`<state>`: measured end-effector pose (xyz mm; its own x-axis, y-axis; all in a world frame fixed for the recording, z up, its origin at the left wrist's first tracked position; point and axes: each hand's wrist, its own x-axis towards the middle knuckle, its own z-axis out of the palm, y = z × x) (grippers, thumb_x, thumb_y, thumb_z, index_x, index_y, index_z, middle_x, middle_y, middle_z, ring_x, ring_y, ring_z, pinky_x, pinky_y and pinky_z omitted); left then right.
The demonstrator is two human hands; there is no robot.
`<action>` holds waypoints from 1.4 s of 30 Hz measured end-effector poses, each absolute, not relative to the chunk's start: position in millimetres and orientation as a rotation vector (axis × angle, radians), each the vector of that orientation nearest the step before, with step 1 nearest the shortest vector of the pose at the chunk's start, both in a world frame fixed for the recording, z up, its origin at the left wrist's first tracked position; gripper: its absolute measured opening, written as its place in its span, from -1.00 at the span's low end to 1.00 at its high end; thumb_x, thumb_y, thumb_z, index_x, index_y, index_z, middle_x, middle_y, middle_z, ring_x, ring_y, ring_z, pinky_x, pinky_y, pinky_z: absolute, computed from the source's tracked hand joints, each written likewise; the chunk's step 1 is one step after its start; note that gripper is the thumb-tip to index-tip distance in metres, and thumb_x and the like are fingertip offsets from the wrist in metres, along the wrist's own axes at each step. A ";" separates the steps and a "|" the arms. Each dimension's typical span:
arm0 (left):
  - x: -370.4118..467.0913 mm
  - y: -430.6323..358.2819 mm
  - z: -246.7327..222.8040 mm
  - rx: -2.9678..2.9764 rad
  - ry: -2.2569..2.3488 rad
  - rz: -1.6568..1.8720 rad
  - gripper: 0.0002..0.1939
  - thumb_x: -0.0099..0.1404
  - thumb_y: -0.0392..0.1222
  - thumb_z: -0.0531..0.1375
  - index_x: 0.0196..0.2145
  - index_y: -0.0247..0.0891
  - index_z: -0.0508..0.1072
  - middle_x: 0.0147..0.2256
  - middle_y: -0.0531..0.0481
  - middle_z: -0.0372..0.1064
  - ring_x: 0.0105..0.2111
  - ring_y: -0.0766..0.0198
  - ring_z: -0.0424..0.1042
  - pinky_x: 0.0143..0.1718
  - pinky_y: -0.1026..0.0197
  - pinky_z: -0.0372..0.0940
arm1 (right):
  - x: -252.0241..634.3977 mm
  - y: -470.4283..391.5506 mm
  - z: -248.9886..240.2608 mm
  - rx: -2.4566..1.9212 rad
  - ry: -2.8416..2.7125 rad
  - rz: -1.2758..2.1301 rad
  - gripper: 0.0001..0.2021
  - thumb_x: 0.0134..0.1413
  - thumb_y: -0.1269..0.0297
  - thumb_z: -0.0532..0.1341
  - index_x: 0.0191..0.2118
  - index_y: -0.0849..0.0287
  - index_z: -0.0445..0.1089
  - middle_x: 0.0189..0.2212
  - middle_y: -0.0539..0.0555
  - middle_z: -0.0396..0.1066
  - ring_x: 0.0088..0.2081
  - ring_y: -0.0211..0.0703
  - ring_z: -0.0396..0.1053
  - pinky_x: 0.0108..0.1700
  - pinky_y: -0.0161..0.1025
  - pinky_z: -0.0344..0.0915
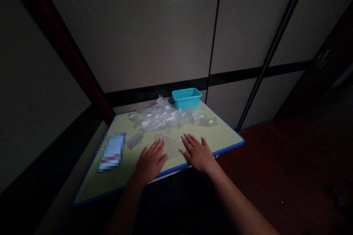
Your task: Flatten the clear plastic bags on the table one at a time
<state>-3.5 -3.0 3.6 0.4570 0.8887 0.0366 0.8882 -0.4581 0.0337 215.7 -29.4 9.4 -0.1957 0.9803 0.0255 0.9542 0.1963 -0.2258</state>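
My left hand (150,161) lies palm down near the front edge of the table (223,137), its fingers stretched out. Also flat and palm down, my right hand (199,153) rests a little to the right with its fingers spread. Between them is a thin, clear plastic sheet or bag (175,147), smoothed flat and hard to make out against the tabletop; the fingertips seem to touch its sides. Just beyond my left hand sits a small folded piece of greyish clear plastic (134,141). Behind both hands spreads a heap of crumpled clear plastic bags (162,117).
A turquoise plastic basin (186,100) stands at the table's back edge, by the panelled wall (154,36). On the left lies a blurred-out bluish flat item (111,152). Blue edging rims the table, and dark red floor (275,176) extends to the right.
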 end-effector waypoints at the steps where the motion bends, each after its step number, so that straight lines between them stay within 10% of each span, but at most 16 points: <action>1: -3.6 -2.8 3.5 2.671 1.629 0.070 -0.46 0.41 -0.02 -0.14 0.30 -0.17 -0.03 0.31 -0.03 -0.19 0.29 0.15 -0.13 0.22 -0.13 -0.11 | 218.9 -29.7 9.8 -1.899 -2.291 0.233 -0.42 0.27 -0.01 -0.25 0.34 0.07 -0.21 0.34 0.04 -0.25 0.33 -0.08 -0.28 0.25 0.22 -0.33; 24: -5.2 -7.1 -0.2 2.690 1.633 0.365 -0.42 0.39 -0.01 -0.05 0.29 -0.26 -0.01 0.30 -0.14 -0.12 0.29 0.10 -0.11 0.20 -0.15 -0.06 | 235.0 -34.2 -4.3 -2.068 -2.171 -0.053 -0.38 0.26 0.01 -0.18 0.33 0.22 -0.17 0.33 0.14 -0.20 0.33 -0.02 -0.25 0.23 0.20 -0.22; 33: -7.7 -21.4 5.4 2.834 1.596 0.672 -0.58 0.31 -0.08 0.08 0.10 -0.19 0.34 0.22 -0.13 0.12 0.26 0.00 -0.02 0.24 -0.22 -0.23 | 241.7 -37.1 -13.5 -1.930 -2.209 -0.215 -0.44 0.28 0.03 -0.16 0.33 0.04 -0.17 0.34 0.08 -0.25 0.33 -0.04 -0.25 0.22 0.21 -0.19; 42: -8.9 -8.6 -2.7 2.684 1.519 0.356 -0.47 0.38 0.05 -0.03 0.24 -0.14 0.12 0.27 -0.08 -0.01 0.28 0.15 -0.07 0.22 -0.11 -0.08 | 242.4 -36.8 -3.3 -1.886 -2.345 -0.080 -0.47 0.28 -0.04 -0.19 0.31 -0.07 -0.12 0.32 0.00 -0.17 0.33 -0.06 -0.24 0.22 0.26 -0.21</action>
